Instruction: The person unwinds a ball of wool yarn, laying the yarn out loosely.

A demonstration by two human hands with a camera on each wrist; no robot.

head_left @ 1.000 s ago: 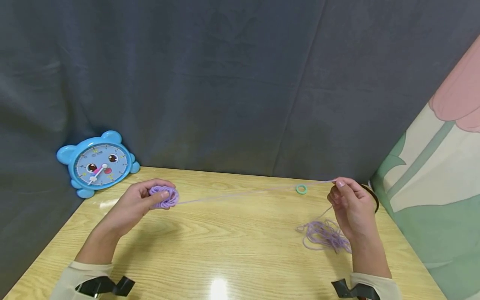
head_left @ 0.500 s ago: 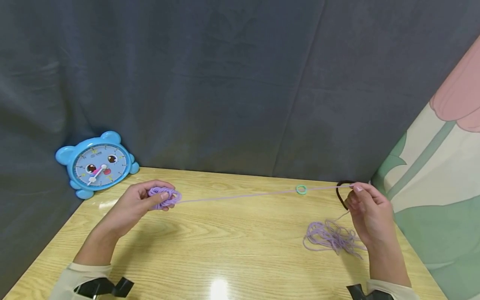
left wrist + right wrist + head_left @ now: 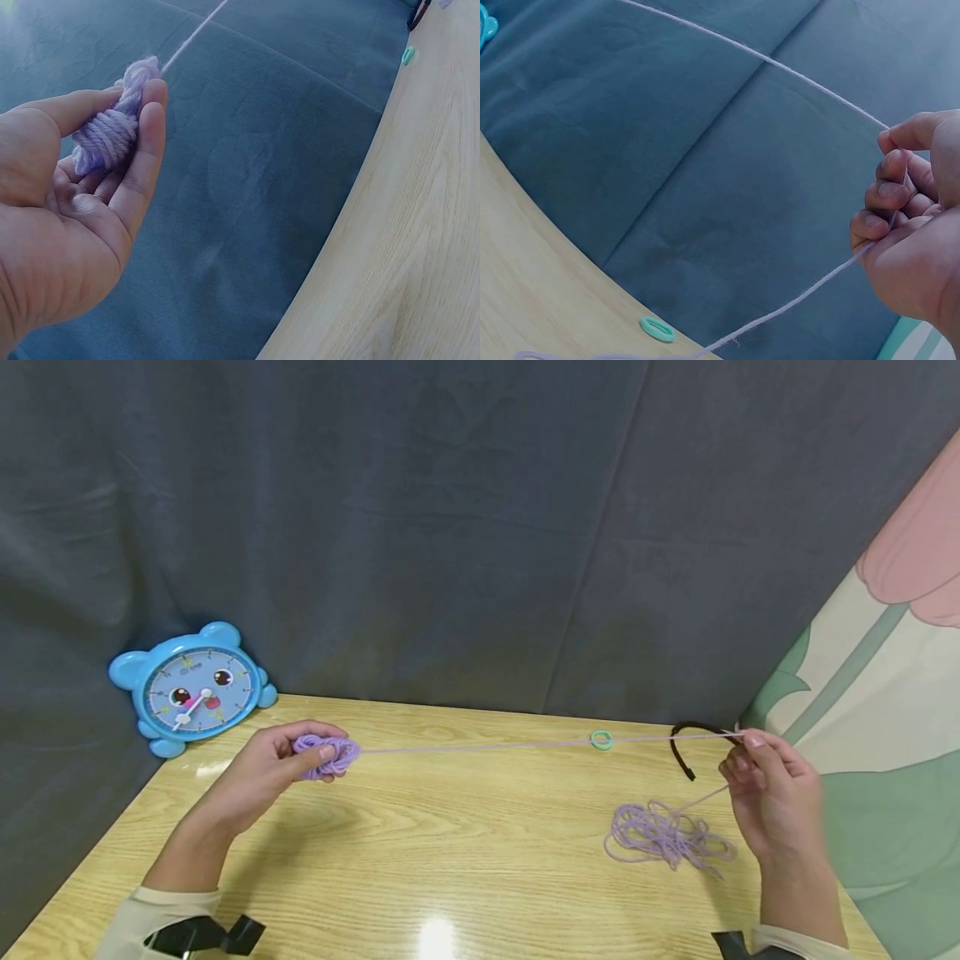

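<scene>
My left hand (image 3: 273,768) holds a small wound bundle of purple yarn (image 3: 109,139) between thumb and fingers, above the table's left side. From that bundle a single strand (image 3: 480,747) runs taut across to my right hand (image 3: 780,793). The right thumb and index finger pinch the strand, and the other fingers curl over it, as the right wrist view shows. Below the right hand the yarn slopes down to a loose purple tangle (image 3: 663,837) lying on the table.
A blue bear-shaped clock (image 3: 198,689) leans at the back left of the wooden table (image 3: 450,877). A small green ring (image 3: 602,741) lies near the back edge, behind the strand. To its right is a black curved band (image 3: 678,747). Dark curtain (image 3: 420,543) hangs behind.
The right hand has moved to the right with the pinched strand, lengthening the stretch between the hands. More of the black band now shows. The left hand has barely moved.
</scene>
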